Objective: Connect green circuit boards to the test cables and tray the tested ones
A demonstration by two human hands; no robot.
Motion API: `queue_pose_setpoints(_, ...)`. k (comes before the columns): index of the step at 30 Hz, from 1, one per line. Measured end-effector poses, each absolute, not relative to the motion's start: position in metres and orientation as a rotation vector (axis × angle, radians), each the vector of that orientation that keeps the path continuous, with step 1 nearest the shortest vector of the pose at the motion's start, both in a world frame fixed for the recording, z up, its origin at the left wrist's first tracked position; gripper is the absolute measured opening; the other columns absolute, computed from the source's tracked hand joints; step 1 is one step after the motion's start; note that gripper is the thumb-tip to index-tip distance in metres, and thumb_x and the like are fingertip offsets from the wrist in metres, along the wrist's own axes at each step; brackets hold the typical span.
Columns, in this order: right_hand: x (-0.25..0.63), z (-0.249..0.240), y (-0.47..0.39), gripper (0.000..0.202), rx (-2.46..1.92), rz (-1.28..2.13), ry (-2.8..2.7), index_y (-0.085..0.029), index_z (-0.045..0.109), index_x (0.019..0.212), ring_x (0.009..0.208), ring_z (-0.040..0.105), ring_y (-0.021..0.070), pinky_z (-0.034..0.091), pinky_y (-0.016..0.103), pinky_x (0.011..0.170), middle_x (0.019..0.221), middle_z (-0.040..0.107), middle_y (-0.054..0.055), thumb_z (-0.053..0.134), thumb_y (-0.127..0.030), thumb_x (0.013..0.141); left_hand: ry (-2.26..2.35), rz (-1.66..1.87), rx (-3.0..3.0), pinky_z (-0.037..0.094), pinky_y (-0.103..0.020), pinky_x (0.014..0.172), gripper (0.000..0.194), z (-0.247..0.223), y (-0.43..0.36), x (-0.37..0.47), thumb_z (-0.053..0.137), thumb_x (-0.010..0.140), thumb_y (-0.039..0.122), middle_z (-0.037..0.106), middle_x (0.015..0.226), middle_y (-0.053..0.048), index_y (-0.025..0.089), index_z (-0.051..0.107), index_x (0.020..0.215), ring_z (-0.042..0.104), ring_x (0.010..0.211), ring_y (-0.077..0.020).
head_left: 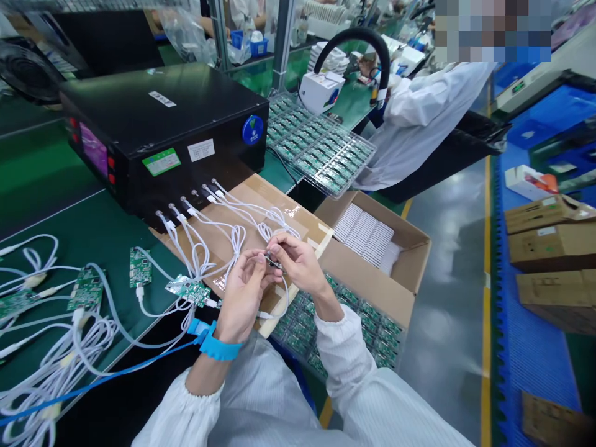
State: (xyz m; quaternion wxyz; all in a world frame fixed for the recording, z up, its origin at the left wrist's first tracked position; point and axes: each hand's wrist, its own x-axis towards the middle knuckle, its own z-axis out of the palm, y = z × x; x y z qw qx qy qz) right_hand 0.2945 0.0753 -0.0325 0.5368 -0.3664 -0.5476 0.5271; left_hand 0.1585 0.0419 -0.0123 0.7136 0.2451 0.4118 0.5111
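My left hand (244,288) and my right hand (300,264) meet over the cardboard sheet, fingertips closed around a small circuit board (273,261) seen nearly edge-on. Fingers cover most of the board. A white cable (285,292) hangs below my right fingers and curves back under my hands; whether it is plugged into the board is hidden. A blue wrist strap (218,343) circles my left wrist. Just left of my left hand, a green circuit board (189,290) lies with a white plug at its edge.
A black box-shaped device (167,118) with white cables (200,233) along its front stands behind. More wired boards (87,287) lie left. To the right are an open carton (410,248) of white pieces and clear trays (326,146) of boards. A co-worker's sleeve (428,93) is beyond.
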Motion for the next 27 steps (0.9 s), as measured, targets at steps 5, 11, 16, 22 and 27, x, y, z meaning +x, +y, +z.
queue_pose_setpoints(5, 0.295, -0.031, 0.074, 0.024, -0.848, 1.188, -1.301, -0.019, 0.064, 0.093, 0.076, 0.056, 0.0108, 0.052, 0.026, 0.073, 0.091, 0.06, 0.002, 0.067, -0.042, 0.098, 0.922, 1.117, 0.557, 0.06, -0.019, 0.076, 0.039, -0.008, 0.044, 0.16, 0.083, 0.081, 0.047, 0.068, 0.087, 0.0, 0.017, 0.065, 0.099, 0.069, 0.075, -0.0084)
queue_pose_setpoints(11, 0.292, -0.027, 0.071, 0.032, -0.92, 1.141, -1.305, -0.02, 0.065, 0.09, 0.074, 0.055, 0.0133, 0.051, 0.027, 0.062, 0.09, 0.061, 0.004, 0.068, -0.052, 0.095, 0.928, 1.127, 0.556, 0.059, -0.018, 0.073, 0.04, -0.006, 0.042, 0.161, 0.083, 0.081, 0.048, 0.066, 0.082, 0.002, 0.019, 0.063, 0.1, 0.068, 0.071, -0.008)
queue_pose_setpoints(16, 0.293, -0.029, 0.071, 0.021, -0.883, 1.091, -1.308, -0.021, 0.069, 0.091, 0.078, 0.058, 0.0132, 0.051, 0.027, 0.066, 0.091, 0.063, 0.004, 0.068, -0.041, 0.097, 0.924, 1.138, 0.575, 0.058, -0.019, 0.073, 0.041, -0.007, 0.043, 0.164, 0.083, 0.081, 0.049, 0.067, 0.082, 0.002, 0.02, 0.062, 0.101, 0.068, 0.07, -0.0089)
queue_pose_setpoints(22, 0.312, -0.032, 0.061, 0.026, -0.962, 1.024, -1.463, -0.026, 0.07, 0.125, 0.097, 0.066, 0.0161, 0.055, 0.033, 0.087, 0.106, 0.071, 0.005, 0.061, -0.035, 0.102, 0.899, 1.094, 0.583, 0.058, -0.021, 0.078, 0.04, -0.004, 0.047, 0.162, 0.082, 0.083, 0.047, 0.07, 0.096, -0.003, 0.017, 0.063, 0.102, 0.068, 0.078, -0.0098)
queue_pose_setpoints(27, 0.345, -0.046, 0.029, 0.031, -1.199, 0.729, -1.581, -0.027, 0.068, 0.131, 0.097, 0.066, 0.0179, 0.054, 0.036, 0.087, 0.105, 0.072, 0.005, 0.064, -0.03, 0.1, 0.886, 1.106, 0.495, 0.057, -0.021, 0.074, 0.042, -0.004, 0.05, 0.159, 0.081, 0.082, 0.05, 0.068, 0.095, -0.003, 0.016, 0.062, 0.1, 0.066, 0.076, -0.0101)
